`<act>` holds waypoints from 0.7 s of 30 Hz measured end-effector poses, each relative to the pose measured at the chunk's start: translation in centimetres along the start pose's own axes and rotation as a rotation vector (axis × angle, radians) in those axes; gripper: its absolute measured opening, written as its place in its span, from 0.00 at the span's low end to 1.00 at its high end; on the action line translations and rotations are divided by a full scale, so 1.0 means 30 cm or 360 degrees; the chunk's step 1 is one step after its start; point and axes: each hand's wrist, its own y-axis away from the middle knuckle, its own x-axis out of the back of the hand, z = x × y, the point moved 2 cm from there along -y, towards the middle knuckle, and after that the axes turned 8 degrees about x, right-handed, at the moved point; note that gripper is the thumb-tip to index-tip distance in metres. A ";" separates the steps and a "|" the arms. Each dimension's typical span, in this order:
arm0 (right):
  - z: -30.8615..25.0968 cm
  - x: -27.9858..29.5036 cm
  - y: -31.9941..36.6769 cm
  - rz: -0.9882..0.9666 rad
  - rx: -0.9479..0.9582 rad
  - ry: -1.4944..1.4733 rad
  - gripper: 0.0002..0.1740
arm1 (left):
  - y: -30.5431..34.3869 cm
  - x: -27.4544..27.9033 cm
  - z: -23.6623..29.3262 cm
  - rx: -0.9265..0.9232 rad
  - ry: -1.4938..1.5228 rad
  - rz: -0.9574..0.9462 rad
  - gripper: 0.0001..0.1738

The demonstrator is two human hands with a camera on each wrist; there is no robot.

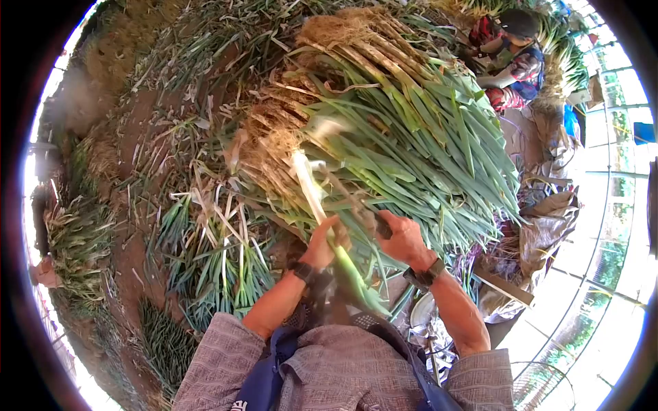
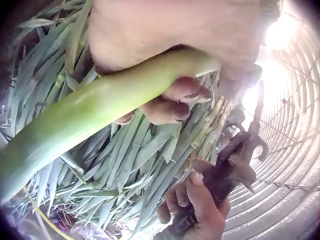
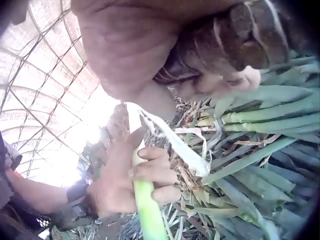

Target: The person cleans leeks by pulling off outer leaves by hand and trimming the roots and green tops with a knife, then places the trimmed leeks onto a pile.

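My left hand [image 1: 322, 243] grips a leek [image 1: 308, 185] round its pale shank, root end pointing away from me and green leaves hanging toward my lap. In the left wrist view, fingers curl under the smooth green part of the leek [image 2: 90, 110]. My right hand [image 1: 404, 240] holds a dark tool [image 1: 353, 198] with a wrapped handle [image 3: 215, 47]; its far end is blurred beside the leek's shank. A loose whitish strip of skin [image 3: 185, 150] hangs close to the leek in the right wrist view.
A big heap of leeks [image 1: 425, 157] lies ahead, roots to the left, leaves to the right. A smaller bunch of cleaned leeks [image 1: 226, 260] sits at left on ground littered with trimmings [image 1: 178, 137]. Another person [image 1: 514, 61] is at far right, near plastic sheeting [image 1: 548, 226].
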 end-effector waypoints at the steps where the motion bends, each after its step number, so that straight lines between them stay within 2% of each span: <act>1: 0.001 0.006 -0.011 -0.0049 0.0052 0.0023 0.15 | -0.005 0.005 -0.010 0.0049 0.0000 -0.0054 0.22; 3: 0.009 0.003 -0.018 -0.0094 0.0087 0.0059 0.15 | -0.002 0.012 -0.030 0.0098 0.0006 -0.0101 0.22; 5: 0.004 0.006 -0.029 -0.0170 -0.0013 0.0059 0.16 | -0.002 0.003 -0.042 0.0168 -0.0056 -0.0285 0.22; 6: -0.011 0.010 -0.027 -0.0174 -0.0014 0.0059 0.16 | 0.003 0.001 -0.051 0.0169 -0.0052 -0.0283 0.22; 8: -0.041 0.026 -0.020 0.0118 -0.0030 -0.0153 0.15 | 0.011 -0.001 -0.066 0.0207 0.0003 -0.0186 0.20; 9: -0.039 0.023 -0.019 0.0117 -0.0029 -0.0151 0.15 | 0.011 -0.002 -0.065 0.0205 0.0003 -0.0189 0.20; 11: -0.027 0.002 -0.015 -0.0135 -0.0011 0.0019 0.15 | 0.012 0.005 -0.066 0.0167 0.0107 0.0010 0.20; 15: -0.017 -0.037 -0.003 -0.0068 0.0030 0.0029 0.15 | 0.018 0.046 -0.078 0.0241 0.0210 0.0201 0.21; 17: -0.013 -0.056 0.001 -0.0254 0.0038 0.0021 0.16 | 0.008 0.059 -0.100 0.0217 0.0049 0.0313 0.22; 18: -0.018 -0.052 -0.005 -0.0261 0.0045 0.0030 0.16 | -0.020 0.100 -0.118 0.0269 -0.0034 0.0469 0.21; 20: -0.027 -0.056 -0.016 -0.0388 -0.0138 0.0078 0.16 | -0.044 0.165 -0.152 0.0207 0.0029 0.0502 0.22; 21: -0.028 -0.061 -0.021 -0.0399 -0.0127 0.0082 0.16 | -0.035 0.160 -0.144 0.0154 0.0075 0.0536 0.22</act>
